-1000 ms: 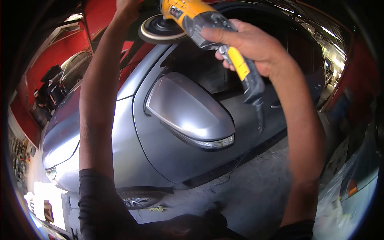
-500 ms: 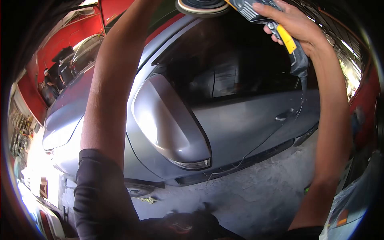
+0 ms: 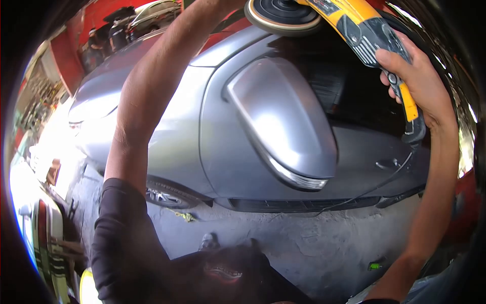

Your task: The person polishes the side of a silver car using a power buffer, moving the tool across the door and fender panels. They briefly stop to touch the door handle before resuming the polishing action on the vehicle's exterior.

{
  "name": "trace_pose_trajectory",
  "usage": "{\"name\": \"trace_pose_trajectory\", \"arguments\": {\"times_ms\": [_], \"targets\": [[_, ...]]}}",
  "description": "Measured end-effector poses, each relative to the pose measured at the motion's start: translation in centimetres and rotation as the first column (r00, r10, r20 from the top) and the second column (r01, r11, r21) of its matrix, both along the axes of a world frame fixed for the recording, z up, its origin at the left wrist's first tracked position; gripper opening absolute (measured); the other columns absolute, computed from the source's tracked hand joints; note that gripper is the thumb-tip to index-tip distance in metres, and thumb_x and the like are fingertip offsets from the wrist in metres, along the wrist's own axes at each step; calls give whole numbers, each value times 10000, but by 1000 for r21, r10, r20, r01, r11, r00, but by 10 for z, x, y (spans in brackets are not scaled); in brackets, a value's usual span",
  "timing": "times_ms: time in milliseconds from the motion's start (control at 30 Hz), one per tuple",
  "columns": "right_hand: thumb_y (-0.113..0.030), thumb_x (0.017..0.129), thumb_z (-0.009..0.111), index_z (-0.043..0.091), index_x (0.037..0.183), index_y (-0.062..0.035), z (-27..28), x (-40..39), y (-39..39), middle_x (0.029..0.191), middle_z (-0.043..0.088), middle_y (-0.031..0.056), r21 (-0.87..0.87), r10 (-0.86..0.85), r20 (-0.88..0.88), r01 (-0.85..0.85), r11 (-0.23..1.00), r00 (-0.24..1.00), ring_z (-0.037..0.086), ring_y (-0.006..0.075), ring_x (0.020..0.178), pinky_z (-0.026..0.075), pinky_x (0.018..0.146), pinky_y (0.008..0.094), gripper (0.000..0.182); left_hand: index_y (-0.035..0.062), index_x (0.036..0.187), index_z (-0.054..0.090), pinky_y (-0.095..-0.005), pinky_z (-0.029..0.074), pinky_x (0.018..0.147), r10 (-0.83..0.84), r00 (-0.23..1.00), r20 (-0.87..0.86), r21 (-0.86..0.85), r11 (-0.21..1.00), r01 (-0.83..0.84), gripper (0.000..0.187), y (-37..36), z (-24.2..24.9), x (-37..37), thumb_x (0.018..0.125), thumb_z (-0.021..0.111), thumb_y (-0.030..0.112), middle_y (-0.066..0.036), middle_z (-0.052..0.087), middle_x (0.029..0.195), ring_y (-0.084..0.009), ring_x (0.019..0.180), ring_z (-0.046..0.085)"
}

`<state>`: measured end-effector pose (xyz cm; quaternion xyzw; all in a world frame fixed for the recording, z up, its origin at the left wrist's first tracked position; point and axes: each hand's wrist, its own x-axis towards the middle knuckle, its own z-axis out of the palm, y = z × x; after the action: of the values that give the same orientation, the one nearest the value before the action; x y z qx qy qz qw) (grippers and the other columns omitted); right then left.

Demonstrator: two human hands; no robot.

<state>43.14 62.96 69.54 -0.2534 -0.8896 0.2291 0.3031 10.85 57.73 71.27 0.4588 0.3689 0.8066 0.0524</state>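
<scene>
My right hand [image 3: 425, 76] is wrapped round the rear handle of a yellow and black rotary polisher [image 3: 362, 28], thumb across the grip. The round pad [image 3: 283, 25] of the polisher hangs at the top edge, over the roofline and windshield pillar of a grey car [image 3: 177, 126]. Up and out of the frame goes my left forearm [image 3: 157, 76], so that hand is hidden. Below the pad, the car's silver side mirror [image 3: 288, 121] juts towards me. A power cord [image 3: 379, 185] runs down from the handle past the door handle [image 3: 389, 163].
A front wheel [image 3: 169, 195] and dark side sill [image 3: 298, 204] sit low over the concrete floor [image 3: 304, 243]. Two people [image 3: 117, 36] stand far left near another car with its hood up. A small green item [image 3: 375, 266] lies on the floor at right.
My view has swung, so the mirror and car appear further right and the floor shows more. The polisher and my right hand now sit lower and further right in view.
</scene>
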Motion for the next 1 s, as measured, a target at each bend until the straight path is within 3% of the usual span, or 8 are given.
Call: {"name": "trace_pose_trajectory", "arguments": {"times_ms": [267, 467, 500, 633, 833, 933, 1000], "targets": [[-376, 837, 730, 516, 1395, -58, -2, -41, -63, 888, 629, 17, 30, 119, 80, -121, 992, 990, 562, 61, 686, 479, 546, 212, 677, 118, 814, 505, -291, 295, 433, -59, 986, 156, 91, 995, 45, 214, -103, -58, -32, 966, 653, 148, 19, 396, 562, -105, 444, 343], [-370, 846, 714, 541, 1366, -68, -14, -81, -101, 874, 642, 5, 4, 232, 196, -238, 971, 953, 534, 51, 659, 442, 512, 211, 626, 126, 815, 507, -278, 314, 459, 53, 971, 235, 116, 990, -82, 197, -157, -103, -62, 979, 615, 131, 29, 387, 580, -99, 450, 328], [-366, 843, 722, 464, 1437, -34, -10, -86, -104, 896, 613, 20, -32, 265, 258, -266, 964, 929, 562, 55, 685, 472, 534, 200, 728, 127, 837, 521, -271, 300, 457, 67, 971, 228, 82, 993, -87, 175, -167, -108, -61, 989, 606, 148, 39, 384, 591, -93, 455, 324], [-370, 809, 742, 469, 1440, -35, -12, -91, -120, 882, 618, 19, 42, 150, 259, -166, 985, 954, 563, 57, 691, 473, 539, 204, 765, 148, 829, 511, -250, 262, 449, 27, 978, 205, 59, 997, -40, 191, -172, -117, -68, 1002, 591, 162, 67, 359, 572, -70, 454, 300], [-317, 792, 740, 469, 1445, -45, -16, -60, -145, 922, 632, 11, -98, 72, 235, -50, 994, 969, 573, 57, 726, 467, 554, 202, 757, 152, 831, 497, -239, 266, 448, -127, 977, 172, 111, 988, 109, 200, -171, -115, -42, 997, 607, 167, 73, 363, 572, -63, 449, 297], [-297, 780, 744, 465, 1453, -54, -29, -37, -143, 955, 639, 2, -61, 74, 166, -65, 996, 983, 575, 49, 758, 463, 567, 206, 768, 155, 831, 496, -228, 277, 446, -162, 969, 187, 135, 981, 138, 203, -171, -113, -20, 1002, 604, 174, 72, 373, 576, -61, 450, 314], [-289, 768, 748, 464, 1456, -55, -25, -29, -164, 969, 641, -3, -29, -41, 150, 45, 999, 988, 576, 47, 772, 461, 574, 212, 781, 146, 790, 481, -253, 413, 524, -236, 961, 142, 234, 952, 199, 253, -162, -116, -17, 1002, 612, 189, 63, 368, 562, -68, 452, 329]]}}
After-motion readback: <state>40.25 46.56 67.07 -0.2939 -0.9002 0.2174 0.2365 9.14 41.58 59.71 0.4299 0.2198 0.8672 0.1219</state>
